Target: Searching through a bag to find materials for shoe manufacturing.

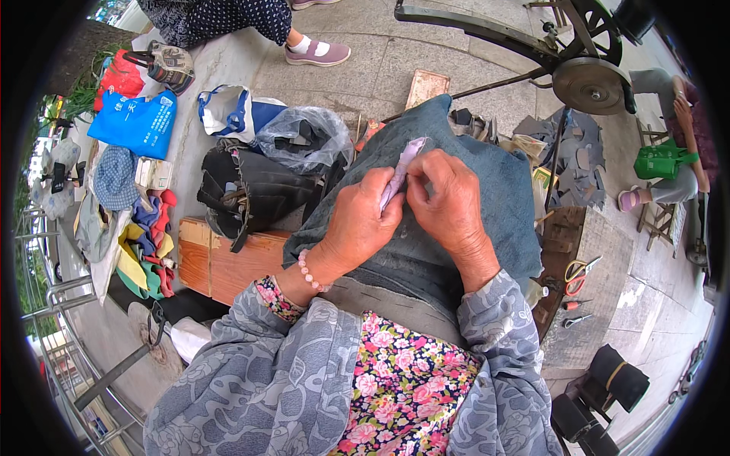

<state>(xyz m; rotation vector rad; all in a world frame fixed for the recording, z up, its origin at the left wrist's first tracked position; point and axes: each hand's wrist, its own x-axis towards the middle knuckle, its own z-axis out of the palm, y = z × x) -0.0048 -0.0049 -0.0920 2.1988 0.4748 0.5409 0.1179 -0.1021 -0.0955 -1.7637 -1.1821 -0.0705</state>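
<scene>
A narrow, folded piece of pale lilac cloth (401, 171) is pinched in my left hand (353, 224), its free end pointing up and away from me. Close against the cloth's right edge, the thumb and fingers of my right hand (449, 201) are pressed together; what they pinch is too small to make out. Thin loose threads show at the cloth's far end. Both hands are above a dark blue-grey cloth (487, 175) spread over my lap. A pink bead bracelet (306, 272) circles my left wrist.
To the left are a black bag (262, 190), a clear plastic bag (304, 137), a blue bag (135, 121) and colourful cloths (156, 243). Orange-handled scissors (582, 276) lie on a board at right. Beyond stands a hand-cranked machine (589, 85). Other people sit nearby.
</scene>
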